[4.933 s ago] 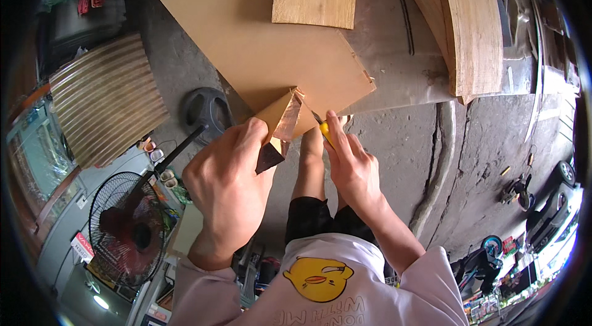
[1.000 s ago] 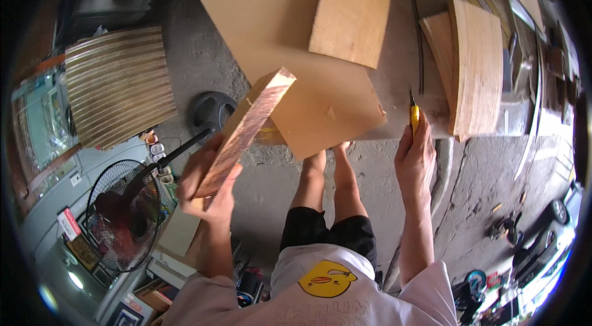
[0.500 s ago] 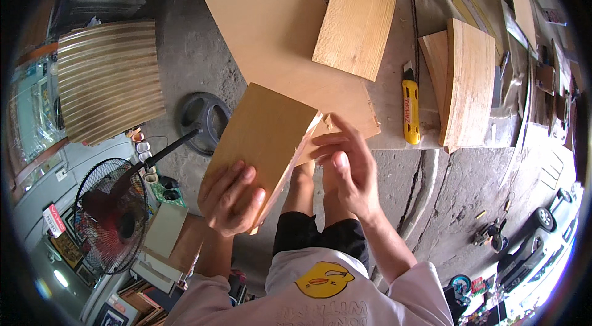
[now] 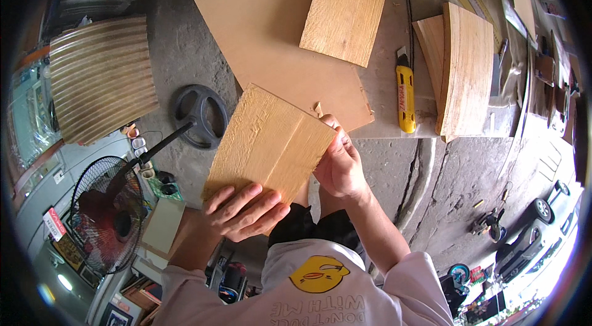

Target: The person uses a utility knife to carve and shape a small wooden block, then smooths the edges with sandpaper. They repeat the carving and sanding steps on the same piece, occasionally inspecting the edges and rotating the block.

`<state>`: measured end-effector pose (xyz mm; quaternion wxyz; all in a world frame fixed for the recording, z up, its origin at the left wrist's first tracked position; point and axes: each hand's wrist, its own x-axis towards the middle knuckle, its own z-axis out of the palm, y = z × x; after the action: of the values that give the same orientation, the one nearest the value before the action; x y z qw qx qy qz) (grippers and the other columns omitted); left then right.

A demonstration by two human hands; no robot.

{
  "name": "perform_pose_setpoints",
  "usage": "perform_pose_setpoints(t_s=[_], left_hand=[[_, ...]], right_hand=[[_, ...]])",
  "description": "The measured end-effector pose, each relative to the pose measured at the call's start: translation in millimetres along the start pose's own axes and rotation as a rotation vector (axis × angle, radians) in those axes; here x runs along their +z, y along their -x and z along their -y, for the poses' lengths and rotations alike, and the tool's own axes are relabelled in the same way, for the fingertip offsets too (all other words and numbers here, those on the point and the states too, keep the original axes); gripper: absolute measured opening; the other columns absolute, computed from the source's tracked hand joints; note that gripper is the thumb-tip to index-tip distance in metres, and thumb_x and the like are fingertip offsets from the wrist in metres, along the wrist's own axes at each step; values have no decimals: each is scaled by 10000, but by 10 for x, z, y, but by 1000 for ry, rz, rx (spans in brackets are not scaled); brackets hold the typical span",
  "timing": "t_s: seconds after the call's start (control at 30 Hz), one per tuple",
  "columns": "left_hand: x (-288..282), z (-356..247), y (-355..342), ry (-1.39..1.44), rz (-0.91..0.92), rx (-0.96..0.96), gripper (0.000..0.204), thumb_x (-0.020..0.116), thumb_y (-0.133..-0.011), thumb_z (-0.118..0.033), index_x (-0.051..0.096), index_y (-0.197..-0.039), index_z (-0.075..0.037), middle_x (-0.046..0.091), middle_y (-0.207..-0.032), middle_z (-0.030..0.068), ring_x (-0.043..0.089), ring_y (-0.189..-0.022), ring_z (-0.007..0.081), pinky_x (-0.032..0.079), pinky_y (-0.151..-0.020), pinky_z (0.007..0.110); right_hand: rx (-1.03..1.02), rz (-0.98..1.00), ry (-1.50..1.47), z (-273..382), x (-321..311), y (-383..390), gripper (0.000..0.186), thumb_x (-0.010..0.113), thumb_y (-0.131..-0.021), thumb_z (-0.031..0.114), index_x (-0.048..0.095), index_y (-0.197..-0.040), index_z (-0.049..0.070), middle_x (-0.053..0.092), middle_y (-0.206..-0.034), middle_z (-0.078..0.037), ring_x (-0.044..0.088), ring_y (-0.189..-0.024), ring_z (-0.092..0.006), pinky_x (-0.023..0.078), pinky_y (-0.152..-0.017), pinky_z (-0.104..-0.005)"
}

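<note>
Desk [image 4: 385, 82], grey-topped, carries a broad flat tan sheet [image 4: 246, 36]. Held up on the near side, the pale rectangular wooden block [image 4: 271, 141] could drop if the low left hold slips, and its rough-sawn face could splinter skin. The yellow-handled utility knife [image 4: 405, 98], its blade apparently bared, could nick a hand reaching past. The left hand [image 4: 243, 215] curls over the block's near edge, thumb hidden; the right hand [image 4: 340, 165] pinches its right corner, so each grip holds the block.

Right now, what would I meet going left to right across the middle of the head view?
Corrugated sheet, fan base, held board, right hand, yellow cutter, stacked boards.
</note>
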<state>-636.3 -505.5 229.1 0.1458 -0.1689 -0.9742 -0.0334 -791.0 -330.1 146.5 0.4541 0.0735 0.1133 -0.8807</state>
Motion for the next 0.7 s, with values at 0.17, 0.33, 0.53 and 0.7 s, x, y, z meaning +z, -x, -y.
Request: perform_pose_setpoints(t_s=[0.17, 0.33, 0.53, 0.7], left_hand=[[-22, 15, -18, -12, 15, 39, 357, 568, -975, -482, 644, -1309, -381, 605, -1396, -107, 556, -1311, 151, 297, -1198, 440], [-21, 37, -27, -23, 27, 76, 375, 569, -969, -501, 642, -1316, -377, 599, -1406, -92, 564, -1305, 166, 303, -1189, 443], [146, 122, -47, 380, -146, -166, 305, 650, -953, -203, 653, -1258, -211, 618, -1355, 119, 610, -1222, 358, 484, -1015, 528], [291, 55, 24, 517, -313, -894, 483, 743, -908, -159, 565, -1314, 34, 657, -1222, 255, 662, -1072, 393, 531, -918, 516]], right_hand=[[12, -119, -106, -36, -97, 84, 243, 503, -1063, 320, 546, -1209, 131, 621, -1180, -13, 592, -1153, -147, 455, -1011, -356], [28, -10, -88, 33, -109, 68, 300, 494, -1063, 333, 556, -1226, 88, 616, -1231, -33, 587, -1195, -172, 449, -1041, -392], [26, -64, 320, 147, -75, 122, 437, 403, -1089, 384, 541, -1283, 18, 672, -1112, -128, 662, -1058, -246, 517, -943, -400], [-243, -361, 1197, 1053, 264, 414, 294, 505, -1069, 233, 645, -1147, -14, 693, -1060, -112, 684, -972, -198, 532, -885, -341]])
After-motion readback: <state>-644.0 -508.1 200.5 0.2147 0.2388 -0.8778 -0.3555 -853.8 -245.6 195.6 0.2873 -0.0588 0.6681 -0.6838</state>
